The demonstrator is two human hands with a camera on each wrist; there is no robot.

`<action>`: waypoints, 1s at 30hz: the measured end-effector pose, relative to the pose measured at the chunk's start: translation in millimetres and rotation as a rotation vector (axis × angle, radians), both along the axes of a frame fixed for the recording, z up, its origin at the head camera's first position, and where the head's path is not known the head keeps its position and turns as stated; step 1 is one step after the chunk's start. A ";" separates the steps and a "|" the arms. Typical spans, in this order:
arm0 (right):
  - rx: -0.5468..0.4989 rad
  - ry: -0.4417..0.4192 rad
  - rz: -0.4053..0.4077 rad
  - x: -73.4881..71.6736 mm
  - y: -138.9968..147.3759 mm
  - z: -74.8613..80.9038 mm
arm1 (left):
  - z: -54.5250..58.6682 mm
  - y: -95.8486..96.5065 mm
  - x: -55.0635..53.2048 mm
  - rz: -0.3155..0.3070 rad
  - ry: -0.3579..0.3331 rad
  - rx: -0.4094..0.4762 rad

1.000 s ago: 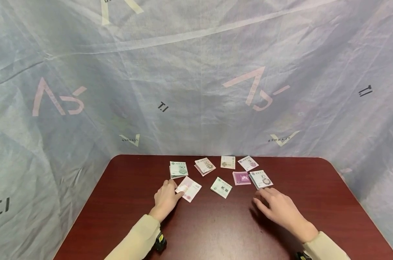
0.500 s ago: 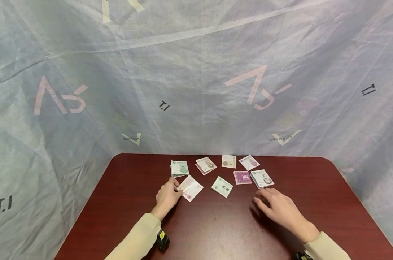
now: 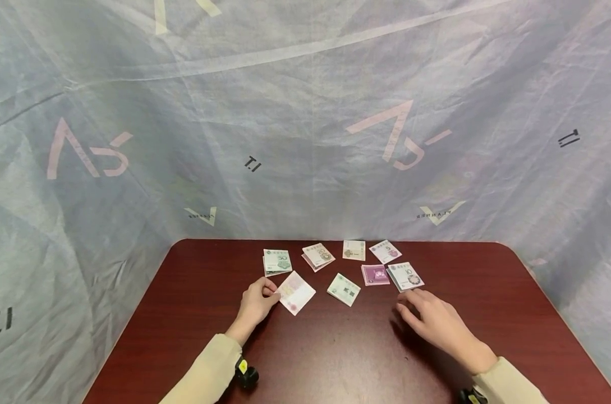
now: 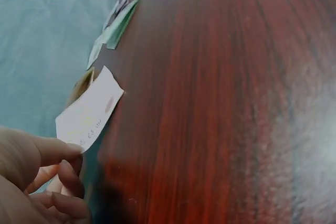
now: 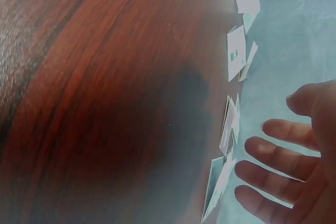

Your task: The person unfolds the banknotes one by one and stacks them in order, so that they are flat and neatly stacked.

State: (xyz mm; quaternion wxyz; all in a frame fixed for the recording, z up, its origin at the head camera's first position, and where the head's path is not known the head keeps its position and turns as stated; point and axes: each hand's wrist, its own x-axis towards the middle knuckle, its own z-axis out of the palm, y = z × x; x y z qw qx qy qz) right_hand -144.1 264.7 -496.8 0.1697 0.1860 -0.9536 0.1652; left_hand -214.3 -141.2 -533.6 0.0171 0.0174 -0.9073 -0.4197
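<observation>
At its left corner, a pale pink folded banknote (image 3: 296, 293) is pinched between the thumb and fingers of my left hand (image 3: 256, 302). The left wrist view shows this pink banknote (image 4: 90, 111) bending away from the fingertips; how far it stands off the table cannot be told. My right hand (image 3: 439, 318) hovers with loosely bent, spread fingers just in front of a grey-green banknote marked 10 (image 3: 406, 276), holding nothing. A green banknote marked 50 (image 3: 277, 261) lies behind the left hand. Between the hands lies a pale green folded banknote (image 3: 343, 289).
Along the back of the dark red table (image 3: 335, 348) lie a brownish-pink banknote (image 3: 318, 256), a yellowish one-unit banknote (image 3: 354, 250) and a light purple banknote marked 5 (image 3: 385, 252). A magenta banknote (image 3: 375, 275) sits beside the 10. Grey printed cloth (image 3: 305, 140) hangs behind.
My left hand, earlier resting over the pink banknote's left corner, has drawn slightly left and now pinches only that corner, uncovering more of the banknote. The right hand has barely moved.
</observation>
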 end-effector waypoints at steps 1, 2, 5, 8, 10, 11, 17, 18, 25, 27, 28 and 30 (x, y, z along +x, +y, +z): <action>-0.002 0.006 0.002 -0.3 0.1 0.3 | 0.0 -0.8 0.8 0.003 0.014 0.023; -0.003 0.012 0.002 -0.8 0.4 0.4 | 0.0 -1.6 1.7 0.005 0.023 0.042; -0.012 0.023 -0.012 -2.2 1.2 1.0 | 2.0 -4.0 5.2 0.019 0.042 0.082; -0.019 0.007 -0.017 -2.8 0.8 1.3 | 5.3 -5.7 8.7 0.032 0.044 0.130; -0.020 -0.012 -0.014 -2.4 -0.3 0.8 | 7.3 -6.5 10.4 0.032 0.035 0.178; -0.022 -0.020 -0.012 -2.0 -1.1 0.4 | 7.9 -7.0 11.1 0.029 0.024 0.192; -0.022 -0.016 -0.006 -0.3 -3.7 -3.2 | 9.5 -8.2 12.9 -0.035 0.007 0.185; -0.020 -0.012 -0.002 -0.3 -3.8 -3.4 | 9.9 -7.7 13.0 -0.041 0.013 0.182; -0.021 0.043 0.058 -5.3 -6.8 -0.6 | 19.9 4.0 13.3 -0.093 0.098 0.153; -0.033 0.056 0.089 -7.3 -9.2 1.5 | 25.4 10.7 14.5 -0.124 0.132 0.146; -0.040 0.055 0.108 -8.0 -10.7 2.4 | 28.0 14.4 15.6 -0.140 0.139 0.143; -0.057 0.048 0.155 -8.8 -14.5 4.2 | 33.8 22.9 19.1 -0.180 0.137 0.149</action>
